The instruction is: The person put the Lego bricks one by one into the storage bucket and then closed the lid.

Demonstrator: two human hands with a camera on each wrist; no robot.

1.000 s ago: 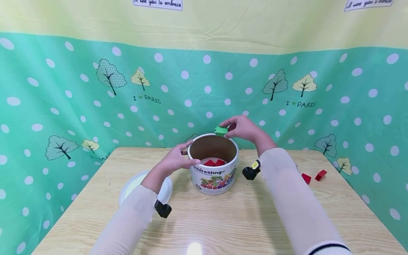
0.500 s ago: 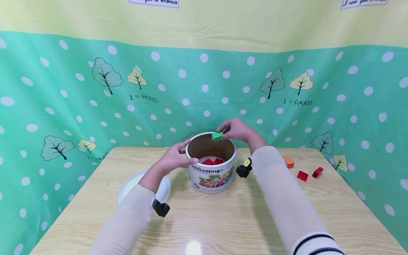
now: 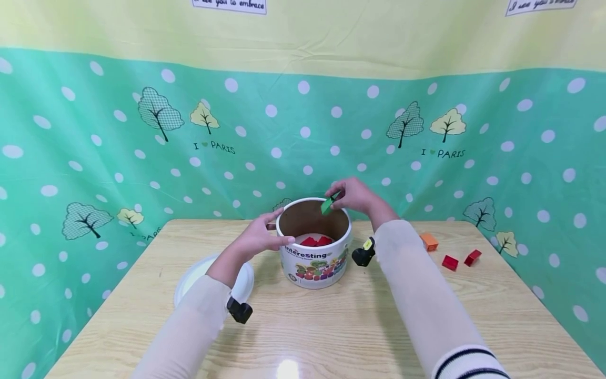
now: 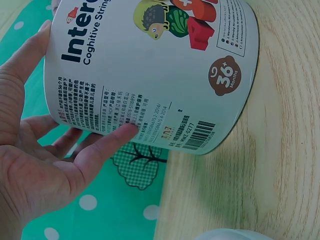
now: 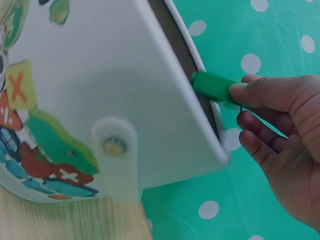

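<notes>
A white toy bucket (image 3: pixel 314 267) with a printed "Interesting" label stands on the table, its top uncovered. My left hand (image 3: pixel 259 235) grips its left side, thumb at the front rim; in the left wrist view several fingers of this left hand (image 4: pixel 47 167) lie against the bucket wall (image 4: pixel 150 75). Above the back right rim, my right hand (image 3: pixel 354 195) pinches a green building block (image 3: pixel 326 206) between thumb and fingers. The right wrist view shows the green block (image 5: pixel 214 86) overlapping the rim, tilted over the opening. Red blocks (image 3: pixel 317 241) lie on the bucket's floor.
A round white lid (image 3: pixel 243 284) lies on the table at left, partly under my left forearm. To the right lie an orange block (image 3: pixel 429 241), a red block (image 3: pixel 450 262) and another red block (image 3: pixel 472 257). A green dotted curtain (image 3: pixel 265 179) hangs behind the table.
My right hand has shifted slightly left over the opening, and the green block has turned from level to tilted downward. The left hand keeps its hold on the bucket.
</notes>
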